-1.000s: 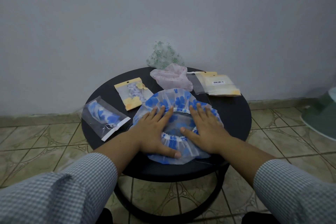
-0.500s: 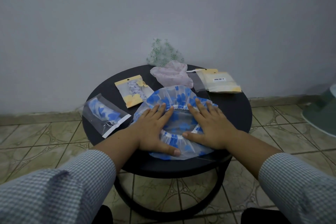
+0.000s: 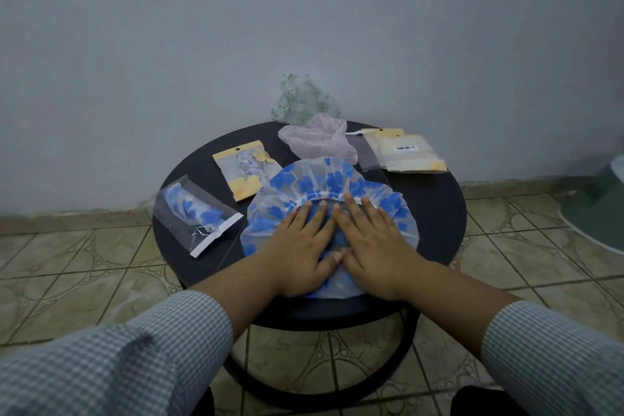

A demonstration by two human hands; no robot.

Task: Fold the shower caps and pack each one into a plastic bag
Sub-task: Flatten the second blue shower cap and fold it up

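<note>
Against a plain grey wall (image 3: 304,10) stands a round black table (image 3: 435,213) on a tiled floor (image 3: 67,263), seen from the head camera. Spread flat at the table's six o'clock side lies a blue-flowered shower cap (image 3: 334,184), its elastic rim arching across the far side. Both hands press down on it with straight fingers, side by side and touching at the thumbs: the left hand (image 3: 300,246) at seven o'clock of the cap, the right hand (image 3: 374,243) at five o'clock; neither grips anything. At nine o'clock on the table a clear bag (image 3: 196,216) holds a folded blue cap. At eleven o'clock sits a yellow-trimmed bag (image 3: 244,169) with a packed cap. At twelve o'clock lie a pink cap (image 3: 317,138) and, behind it, a green-patterned cap (image 3: 300,100). At one o'clock rest flat bags (image 3: 401,152), one bearing a barcode label.
</note>
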